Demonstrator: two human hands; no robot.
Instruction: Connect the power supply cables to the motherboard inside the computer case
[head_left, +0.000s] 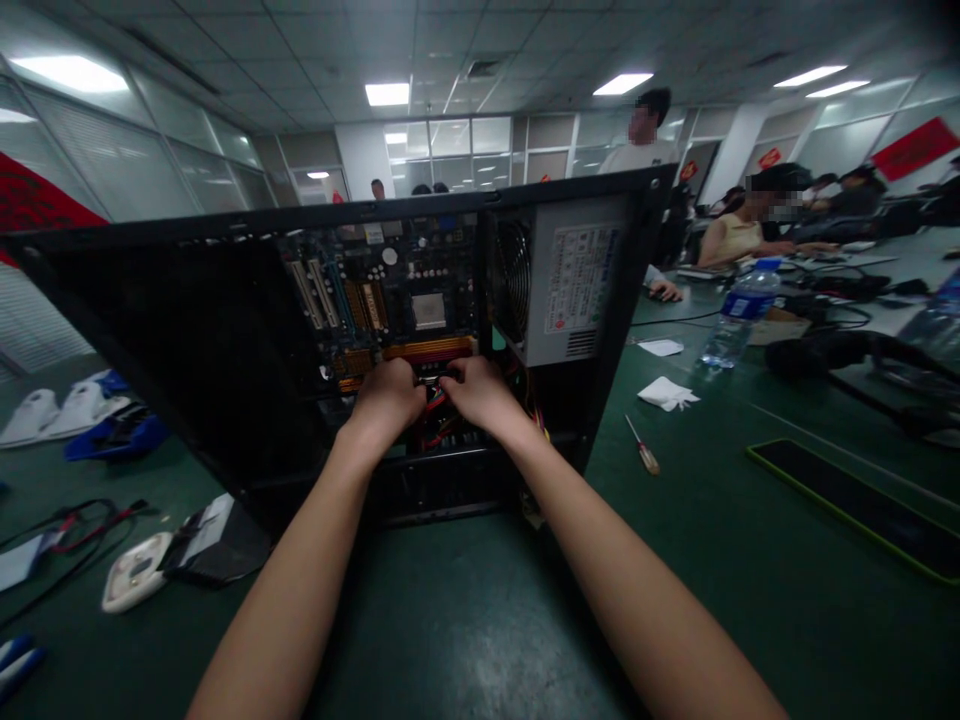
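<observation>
Head view. Computer case [187,340], open side toward me, twelve o'clock. My left hand [391,395] and right hand [480,390], fingers curled, just below the memory slots [435,346] of the motherboard [405,262]; grasping anything, I cannot tell. Step in hand, I judge: close two-handed work beside wires [435,402]; next move calls for a light touch. Screwdriver [643,449]: one o'clock.
</observation>
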